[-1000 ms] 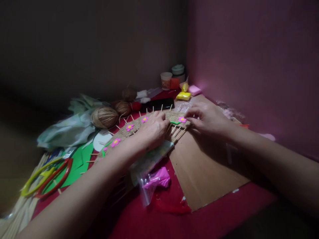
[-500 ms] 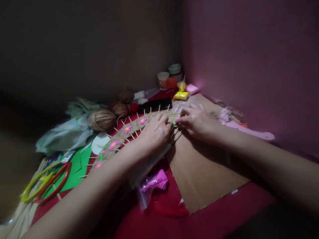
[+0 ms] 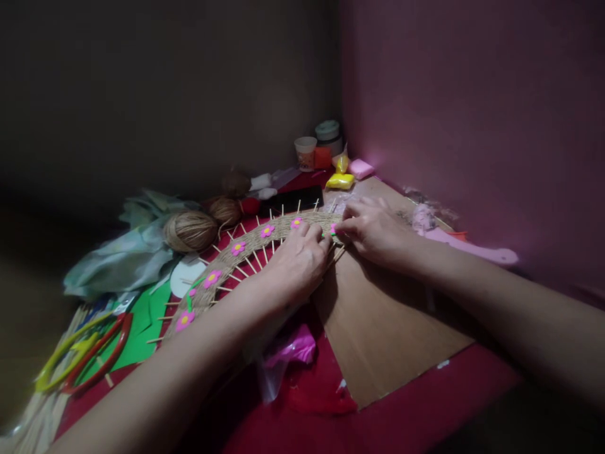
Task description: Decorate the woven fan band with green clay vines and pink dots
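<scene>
Your left hand [image 3: 297, 255] now presses the woven ring [image 3: 236, 255]; your right hand [image 3: 373, 230] has slid in, pinching the flower [image 3: 333, 228] at its 2 o'clock edge.

The left hand [image 3: 299, 260] covered part of the woven twine arc [image 3: 246, 249], and the right hand [image 3: 373, 230] hid its end and the flower there. The stick bundle [image 3: 33, 410] ran off the left edge. The corner tubs [image 3: 326, 135] were too dim to read.
</scene>
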Motion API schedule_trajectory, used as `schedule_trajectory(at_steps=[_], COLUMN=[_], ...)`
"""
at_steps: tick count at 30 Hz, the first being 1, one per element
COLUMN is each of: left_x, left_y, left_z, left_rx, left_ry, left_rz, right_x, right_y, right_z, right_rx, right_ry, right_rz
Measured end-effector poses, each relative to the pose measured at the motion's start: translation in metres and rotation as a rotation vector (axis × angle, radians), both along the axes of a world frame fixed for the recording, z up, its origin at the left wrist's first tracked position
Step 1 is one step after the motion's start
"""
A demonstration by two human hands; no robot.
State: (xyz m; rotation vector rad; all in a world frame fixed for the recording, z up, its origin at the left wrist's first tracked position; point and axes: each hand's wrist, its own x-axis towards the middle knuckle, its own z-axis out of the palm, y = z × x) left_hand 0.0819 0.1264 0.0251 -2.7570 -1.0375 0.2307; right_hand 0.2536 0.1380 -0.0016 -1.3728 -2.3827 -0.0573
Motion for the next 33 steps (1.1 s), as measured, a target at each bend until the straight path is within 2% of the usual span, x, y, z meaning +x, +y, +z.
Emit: schedule_trajectory(at_steps=[5,8,11,14,20,26,30,31,33], left_x=[-0.005,-0.016,-0.028,-0.039,-0.056,-0.068,-0.073,-0.074,-0.074], left_y=[0.006,0.014,0.020,0.020,0.013,0.015,0.019,0.019,0.016], left_z=[0.004,0.011,0.018,0.021,0.019,0.009,0.005,0.007,0.012], left_rx=[0.007,0.068,0.082,0.075,0.052,0.030,0.023,0.015,-0.019], left_ry=[-0.044,-0.111,-0.166,-0.193,-0.263,-0.251,-0.257,-0.261,-0.277], left_rz=[0.051,0.113,0.217,0.291,0.277,0.304,0.331,0.336,0.335], right_x=[-0.001,-0.001,0.003,0.008,0.014,0.009,-0.001,-0.003,-0.004], right_y=[-0.001,-0.003,-0.003,-0.002,0.001,-0.009,-0.020,-0.022,-0.024], right_z=[-0.002,0.001,0.007,0.011,0.008,0.015,0.020,0.019,0.015], right_rx=[0.004,-0.023,-0.117,-0.284,-0.549,-0.471,-0.301,-0.289,-0.368], right_ry=[0.030,0.141,0.439,0.739,1.257,1.223,0.992,1.002,1.162], right_rz=[-0.018,-0.096,-0.223,-0.277,-0.302,-0.354,-0.307,-0.315,-0.328])
